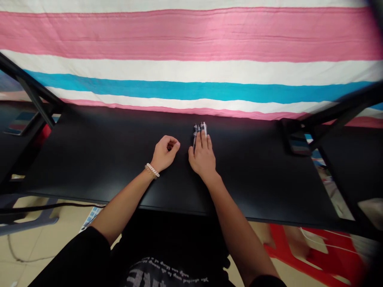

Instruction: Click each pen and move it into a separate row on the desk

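My right hand (203, 155) lies flat on the black table (104, 159), fingers stretched forward over a small dark, shiny bundle (200, 128) that looks like pens or thin sticks; only its far tips show past my fingertips. My left hand (165, 153) rests on the table just left of it, fingers curled into a loose fist, with a beaded bracelet on the wrist. Nothing shows inside the left fist.
A striped pink, white and blue cloth (191, 59) hangs behind the table. Black frame bars (32, 89) stand at the left and right ends. A dark phone-like object (299, 145) lies on the table at the right. Red plastic furniture (314, 251) sits below right.
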Action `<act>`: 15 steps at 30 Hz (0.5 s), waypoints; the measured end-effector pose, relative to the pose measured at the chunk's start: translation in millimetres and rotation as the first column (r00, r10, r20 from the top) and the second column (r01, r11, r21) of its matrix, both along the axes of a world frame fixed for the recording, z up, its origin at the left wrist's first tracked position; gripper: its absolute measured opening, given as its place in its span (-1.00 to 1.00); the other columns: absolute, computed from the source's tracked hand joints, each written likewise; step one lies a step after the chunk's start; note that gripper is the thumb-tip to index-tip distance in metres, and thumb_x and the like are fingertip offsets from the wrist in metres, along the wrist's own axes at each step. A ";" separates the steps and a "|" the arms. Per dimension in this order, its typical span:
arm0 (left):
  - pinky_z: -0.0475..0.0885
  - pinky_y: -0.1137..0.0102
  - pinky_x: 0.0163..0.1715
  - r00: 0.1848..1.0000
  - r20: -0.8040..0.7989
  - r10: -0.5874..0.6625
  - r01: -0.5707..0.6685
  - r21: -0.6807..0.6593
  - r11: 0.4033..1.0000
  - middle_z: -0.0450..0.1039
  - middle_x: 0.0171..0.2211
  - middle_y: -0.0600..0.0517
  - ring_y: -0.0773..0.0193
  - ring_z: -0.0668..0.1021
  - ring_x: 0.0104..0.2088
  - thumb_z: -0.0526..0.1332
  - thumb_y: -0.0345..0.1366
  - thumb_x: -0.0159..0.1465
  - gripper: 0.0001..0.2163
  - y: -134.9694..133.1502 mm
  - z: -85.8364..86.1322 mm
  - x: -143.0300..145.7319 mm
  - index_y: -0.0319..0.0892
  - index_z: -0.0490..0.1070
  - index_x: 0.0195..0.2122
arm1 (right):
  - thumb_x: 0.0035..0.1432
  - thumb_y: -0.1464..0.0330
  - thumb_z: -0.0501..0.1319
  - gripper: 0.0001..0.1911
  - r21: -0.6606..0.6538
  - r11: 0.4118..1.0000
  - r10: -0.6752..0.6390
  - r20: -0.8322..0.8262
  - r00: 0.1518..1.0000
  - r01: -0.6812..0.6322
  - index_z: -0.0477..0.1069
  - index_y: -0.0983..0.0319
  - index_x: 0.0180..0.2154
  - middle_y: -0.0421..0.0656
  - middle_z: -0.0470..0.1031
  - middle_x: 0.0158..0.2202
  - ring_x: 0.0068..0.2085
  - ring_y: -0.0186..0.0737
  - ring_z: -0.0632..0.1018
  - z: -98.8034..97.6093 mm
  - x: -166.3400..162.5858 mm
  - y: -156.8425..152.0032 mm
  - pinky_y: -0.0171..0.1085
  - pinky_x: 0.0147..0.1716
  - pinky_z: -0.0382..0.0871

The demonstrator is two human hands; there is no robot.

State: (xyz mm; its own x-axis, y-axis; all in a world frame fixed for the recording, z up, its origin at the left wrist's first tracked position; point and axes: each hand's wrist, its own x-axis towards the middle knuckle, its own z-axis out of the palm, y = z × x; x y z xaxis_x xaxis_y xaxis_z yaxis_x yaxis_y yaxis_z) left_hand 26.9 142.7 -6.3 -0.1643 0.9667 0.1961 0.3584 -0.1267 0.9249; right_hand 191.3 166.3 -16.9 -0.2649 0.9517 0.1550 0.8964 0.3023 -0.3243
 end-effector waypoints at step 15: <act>0.49 0.21 0.04 0.994 -0.113 -0.008 0.011 0.023 1.000 0.58 -0.05 -0.13 0.18 0.62 -0.06 0.14 -0.21 0.39 -0.75 9.4 -3.9 -28.4 -0.20 0.48 -0.01 | 0.32 0.43 0.03 -0.36 -0.178 0.983 0.019 -0.133 0.991 -0.043 0.02 0.42 0.38 0.15 -0.10 0.46 0.44 0.25 -0.02 22.4 -90.4 -103.4 0.14 0.32 0.16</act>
State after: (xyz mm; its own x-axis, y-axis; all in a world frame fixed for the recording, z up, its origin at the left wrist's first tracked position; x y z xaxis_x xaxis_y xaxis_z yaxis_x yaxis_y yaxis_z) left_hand -1.6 152.0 -10.2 -0.1303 0.9630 0.2360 0.4591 -0.1523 0.8752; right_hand 101.0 62.9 5.5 -0.2833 0.9589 0.0172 0.8338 0.2551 -0.4895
